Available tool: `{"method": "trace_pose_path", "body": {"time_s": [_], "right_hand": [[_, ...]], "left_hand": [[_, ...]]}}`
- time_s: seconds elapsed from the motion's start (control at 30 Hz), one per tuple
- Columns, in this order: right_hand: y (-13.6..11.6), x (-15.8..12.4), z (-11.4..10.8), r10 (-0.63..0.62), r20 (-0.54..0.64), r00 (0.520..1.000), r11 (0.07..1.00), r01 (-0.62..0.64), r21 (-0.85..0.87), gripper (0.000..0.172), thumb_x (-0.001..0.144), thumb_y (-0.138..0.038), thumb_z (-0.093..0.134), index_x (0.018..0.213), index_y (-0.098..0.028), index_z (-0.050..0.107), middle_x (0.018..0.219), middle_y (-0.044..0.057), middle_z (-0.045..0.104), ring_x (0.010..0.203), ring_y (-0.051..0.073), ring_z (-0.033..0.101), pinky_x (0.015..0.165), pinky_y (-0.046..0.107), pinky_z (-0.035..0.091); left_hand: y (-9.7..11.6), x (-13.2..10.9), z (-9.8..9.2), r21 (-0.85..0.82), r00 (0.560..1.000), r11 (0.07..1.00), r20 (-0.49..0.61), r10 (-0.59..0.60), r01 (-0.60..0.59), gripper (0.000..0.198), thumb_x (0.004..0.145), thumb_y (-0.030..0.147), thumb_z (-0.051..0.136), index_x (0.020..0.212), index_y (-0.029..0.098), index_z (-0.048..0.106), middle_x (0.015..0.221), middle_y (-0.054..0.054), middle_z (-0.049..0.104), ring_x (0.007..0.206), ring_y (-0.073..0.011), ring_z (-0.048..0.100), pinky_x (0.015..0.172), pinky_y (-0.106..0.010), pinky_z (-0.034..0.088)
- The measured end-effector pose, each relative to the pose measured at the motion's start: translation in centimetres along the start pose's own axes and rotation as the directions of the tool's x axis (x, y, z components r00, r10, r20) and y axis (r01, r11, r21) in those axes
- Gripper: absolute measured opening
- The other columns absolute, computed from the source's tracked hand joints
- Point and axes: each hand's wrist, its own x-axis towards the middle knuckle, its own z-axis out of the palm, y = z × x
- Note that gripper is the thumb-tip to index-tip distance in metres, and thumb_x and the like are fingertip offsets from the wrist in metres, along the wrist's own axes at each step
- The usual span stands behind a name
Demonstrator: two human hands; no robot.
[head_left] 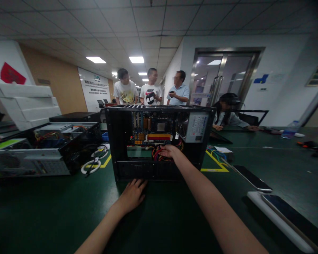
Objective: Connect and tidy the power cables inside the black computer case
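A black computer case [112, 141] stands on the green table in front of me with its side open. Inside are a motherboard [151, 125] with a silver processor area, and a power supply [197, 127] at the upper right. My right hand [168, 151] reaches into the lower part of the case, its fingers closed at a bundle of coloured cables [156, 154]; the fingertips are partly lost among the wires. Flat on the table, my left hand [132, 195] lies with fingers spread, the tips at the case's bottom front edge.
To the left sits another opened computer case [47, 151], with a coiled white cable [91, 165] beside it. Phones [251, 178] and a white box-like item [278, 218] lie at the right. A water bottle [290, 129] stands farther back. Several people are across the table.
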Motion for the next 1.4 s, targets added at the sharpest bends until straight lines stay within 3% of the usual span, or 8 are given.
{"method": "trace_pose_path", "body": {"time_s": [0.27, 0.5, 0.77, 1.1, 1.3, 1.4], "right_hand": [[-0.1, -0.2, -0.1, -0.005, -0.028, 1.0, 1.0, 0.005, 0.01, 0.003, 0.082, -0.011, 0.044, 0.084, -0.011, 0.047, 0.066, 0.002, 0.052, 0.058, 0.01, 0.057, 0.055, 0.022, 0.052], [-0.2, 0.3, -0.2, -0.01, -0.026, 1.0, 0.999, 0.011, 0.045, 0.003, 0.08, -0.008, 0.046, 0.083, -0.01, 0.047, 0.07, 0.004, 0.054, 0.065, 0.011, 0.058, 0.063, 0.026, 0.052], [-0.3, 0.1, 0.1, -0.035, -0.047, 0.998, 0.999, 0.035, -0.007, 0.005, 0.082, -0.007, 0.044, 0.08, -0.012, 0.044, 0.064, 0.0, 0.05, 0.054, 0.007, 0.054, 0.05, 0.02, 0.05], [0.0, -1.2, 0.3, -0.023, 0.022, 1.0, 0.999, 0.024, -0.047, 0.005, 0.083, -0.016, 0.04, 0.084, -0.015, 0.044, 0.07, 0.003, 0.055, 0.065, 0.012, 0.058, 0.058, 0.027, 0.05], [0.3, -1.4, 0.2, -0.018, 0.04, 0.999, 0.978, 0.026, -0.207, 0.011, 0.078, -0.024, 0.05, 0.084, -0.015, 0.047, 0.068, 0.003, 0.055, 0.063, 0.013, 0.058, 0.057, 0.025, 0.049], [0.5, -1.5, 0.2, -0.118, -0.02, 0.993, 0.957, 0.109, -0.27, 0.019, 0.075, -0.03, 0.054, 0.087, -0.016, 0.048, 0.067, 0.002, 0.055, 0.055, 0.011, 0.056, 0.055, 0.026, 0.048]], "left_hand": [[0.0, 0.0, 0.1, -0.002, 1.0, 1.0, 0.003, 0.0, 0.0, 0.052, 0.077, 0.026, 0.041, 0.128, 0.024, 0.029, 0.128, -0.006, 0.037, 0.114, -0.024, 0.033, 0.093, -0.039, 0.03], [-0.1, 0.0, 0.0, -0.017, 1.0, 1.0, 0.008, 0.002, -0.002, 0.052, 0.078, 0.027, 0.041, 0.128, 0.024, 0.027, 0.127, -0.006, 0.037, 0.114, -0.0246, 0.033, 0.092, -0.04, 0.03], [0.2, -0.1, -0.3, -0.002, 1.0, 1.0, 0.008, -0.005, 0.005, 0.051, 0.077, 0.026, 0.042, 0.127, 0.022, 0.03, 0.125, -0.007, 0.039, 0.113, -0.0243, 0.034, 0.092, -0.039, 0.031], [0.6, -0.2, -0.9, -0.007, 0.999, 1.0, 0.027, -0.024, 0.024, 0.051, 0.077, 0.026, 0.041, 0.127, 0.023, 0.031, 0.126, -0.006, 0.039, 0.114, -0.0241, 0.034, 0.093, -0.04, 0.031], [0.6, -0.1, -0.9, -0.02, 0.999, 0.999, 0.034, -0.026, 0.027, 0.051, 0.077, 0.026, 0.041, 0.127, 0.024, 0.031, 0.127, -0.006, 0.038, 0.115, -0.0239, 0.033, 0.092, -0.04, 0.031], [0.4, -0.1, -0.6, -0.024, 1.0, 0.999, 0.022, -0.022, 0.023, 0.051, 0.077, 0.027, 0.041, 0.127, 0.025, 0.03, 0.128, -0.005, 0.038, 0.115, -0.0236, 0.033, 0.092, -0.04, 0.031]]}}
